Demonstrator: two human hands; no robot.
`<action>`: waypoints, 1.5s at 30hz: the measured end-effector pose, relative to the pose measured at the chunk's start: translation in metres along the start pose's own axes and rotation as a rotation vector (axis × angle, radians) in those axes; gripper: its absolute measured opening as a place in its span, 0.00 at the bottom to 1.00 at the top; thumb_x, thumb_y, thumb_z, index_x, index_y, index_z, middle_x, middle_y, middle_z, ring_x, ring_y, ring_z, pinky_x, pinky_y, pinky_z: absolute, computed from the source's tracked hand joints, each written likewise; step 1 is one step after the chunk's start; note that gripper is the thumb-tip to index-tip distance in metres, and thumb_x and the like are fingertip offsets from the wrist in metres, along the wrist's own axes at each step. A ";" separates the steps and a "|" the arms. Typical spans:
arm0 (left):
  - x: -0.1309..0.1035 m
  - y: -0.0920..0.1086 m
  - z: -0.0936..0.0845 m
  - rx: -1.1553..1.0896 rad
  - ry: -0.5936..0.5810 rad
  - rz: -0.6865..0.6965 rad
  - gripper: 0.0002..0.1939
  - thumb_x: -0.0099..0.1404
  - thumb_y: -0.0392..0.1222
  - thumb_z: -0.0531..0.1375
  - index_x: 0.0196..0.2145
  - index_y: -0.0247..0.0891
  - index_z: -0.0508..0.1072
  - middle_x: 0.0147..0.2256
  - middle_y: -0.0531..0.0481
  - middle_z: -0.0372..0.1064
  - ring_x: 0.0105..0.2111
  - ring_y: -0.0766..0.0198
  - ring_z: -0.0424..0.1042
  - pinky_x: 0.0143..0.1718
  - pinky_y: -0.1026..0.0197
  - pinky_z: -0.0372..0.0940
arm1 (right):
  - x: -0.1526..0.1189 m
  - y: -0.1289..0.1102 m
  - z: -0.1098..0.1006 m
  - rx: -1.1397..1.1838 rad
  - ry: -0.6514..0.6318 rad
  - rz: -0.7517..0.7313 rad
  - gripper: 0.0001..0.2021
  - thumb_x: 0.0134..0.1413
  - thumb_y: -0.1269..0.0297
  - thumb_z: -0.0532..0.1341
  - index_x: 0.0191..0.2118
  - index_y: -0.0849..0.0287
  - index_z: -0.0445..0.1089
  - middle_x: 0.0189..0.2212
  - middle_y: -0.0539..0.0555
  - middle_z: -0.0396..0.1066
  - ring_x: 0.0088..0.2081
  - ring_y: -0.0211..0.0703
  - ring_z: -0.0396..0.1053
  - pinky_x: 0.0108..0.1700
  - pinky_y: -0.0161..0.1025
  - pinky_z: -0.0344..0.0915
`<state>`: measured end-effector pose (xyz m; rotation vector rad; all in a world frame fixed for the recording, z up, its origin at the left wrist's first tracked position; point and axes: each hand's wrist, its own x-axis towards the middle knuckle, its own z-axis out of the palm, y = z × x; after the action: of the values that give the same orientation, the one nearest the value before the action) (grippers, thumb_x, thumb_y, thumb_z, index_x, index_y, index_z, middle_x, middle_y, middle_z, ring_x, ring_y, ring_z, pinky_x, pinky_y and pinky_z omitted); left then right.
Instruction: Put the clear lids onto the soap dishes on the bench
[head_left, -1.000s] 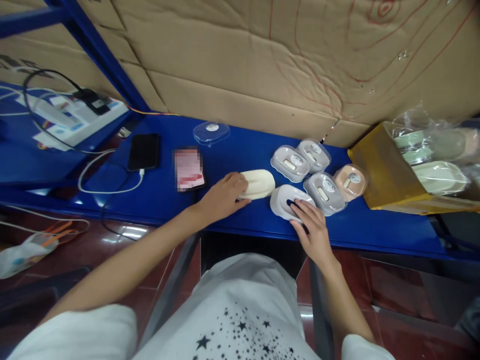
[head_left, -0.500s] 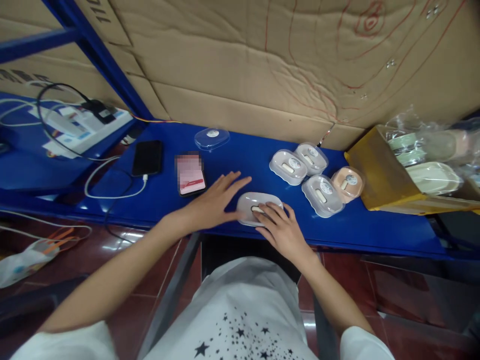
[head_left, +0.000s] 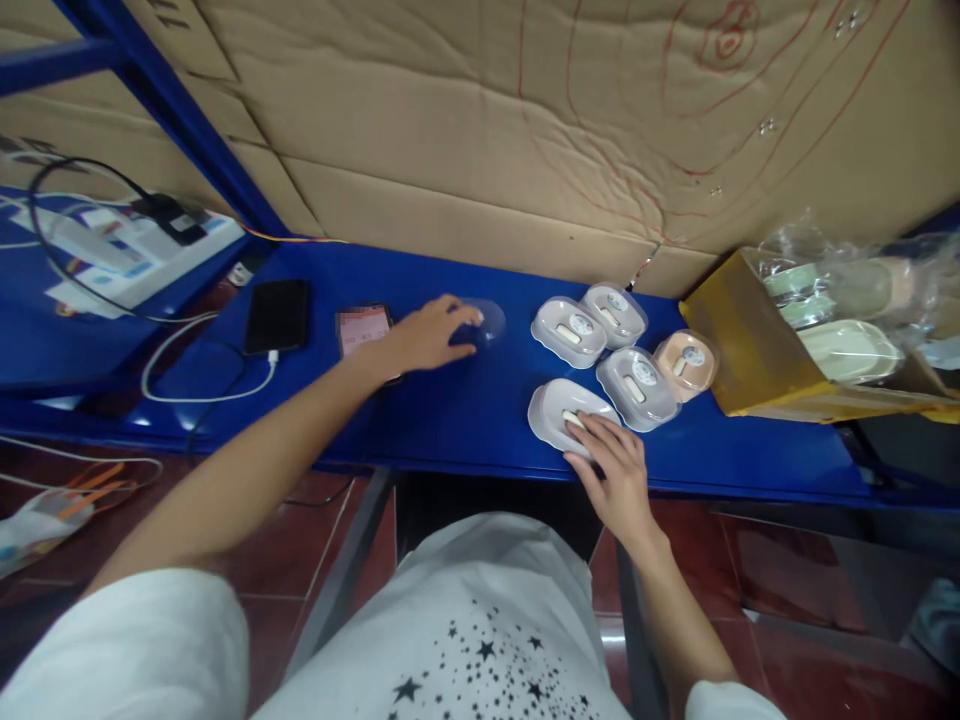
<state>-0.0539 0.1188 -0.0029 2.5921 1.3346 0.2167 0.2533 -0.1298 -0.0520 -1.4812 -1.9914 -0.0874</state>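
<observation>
My left hand (head_left: 431, 335) reaches over the table, its fingers and thumb closed on the left part of a clear plastic lid (head_left: 493, 322). My right hand (head_left: 619, 470) grips the right side of a pale, oval, open dish (head_left: 553, 410) near the table's front edge. Its fingertips reach over the rim to a small cream-coloured strip (head_left: 574, 420) inside the dish. Behind it stand several lidded dishes of the same kind with round labels: pale ones (head_left: 566, 345) and a peach one (head_left: 684, 372).
A cardboard box (head_left: 720, 320) of wrapped dishes stands at the right. On the left lie a phone (head_left: 360, 325), partly behind my left forearm, a black device (head_left: 277, 315) on a white cable and a power strip (head_left: 202, 245). Cardboard (head_left: 420, 190) backs the blue table (head_left: 450, 430).
My left hand has left the open dish and moved back to the clear lid, which has shifted right and forward. My right hand and the open dish have moved to the right.
</observation>
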 end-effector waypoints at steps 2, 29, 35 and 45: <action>-0.037 0.030 0.011 -0.027 -0.056 0.187 0.25 0.72 0.46 0.66 0.64 0.47 0.71 0.67 0.41 0.64 0.66 0.43 0.67 0.64 0.42 0.67 | 0.009 -0.004 0.007 0.054 0.031 0.020 0.21 0.75 0.60 0.64 0.69 0.45 0.71 0.64 0.53 0.78 0.65 0.54 0.74 0.64 0.53 0.66; -0.099 0.102 0.043 -0.292 0.094 0.211 0.34 0.72 0.59 0.70 0.69 0.49 0.65 0.75 0.37 0.55 0.75 0.40 0.59 0.71 0.34 0.63 | 0.027 -0.009 0.022 0.183 -0.174 -0.023 0.40 0.75 0.58 0.63 0.82 0.34 0.42 0.81 0.57 0.48 0.81 0.61 0.48 0.77 0.68 0.60; -0.107 0.120 0.056 -0.187 0.147 0.165 0.31 0.74 0.55 0.68 0.70 0.50 0.68 0.75 0.36 0.54 0.73 0.35 0.60 0.70 0.31 0.64 | 0.024 0.000 0.009 0.230 -0.256 0.015 0.37 0.76 0.57 0.62 0.81 0.34 0.46 0.82 0.54 0.47 0.81 0.58 0.49 0.77 0.64 0.61; -0.108 0.126 0.069 -0.166 0.201 0.115 0.35 0.75 0.60 0.65 0.74 0.52 0.62 0.75 0.33 0.54 0.70 0.33 0.62 0.66 0.29 0.66 | 0.042 0.020 0.006 0.224 -0.273 0.027 0.38 0.71 0.47 0.65 0.80 0.39 0.53 0.79 0.60 0.54 0.76 0.64 0.59 0.74 0.68 0.61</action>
<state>-0.0017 -0.0490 -0.0407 2.5615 1.1722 0.5955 0.2620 -0.0850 -0.0415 -1.4344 -2.1117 0.3559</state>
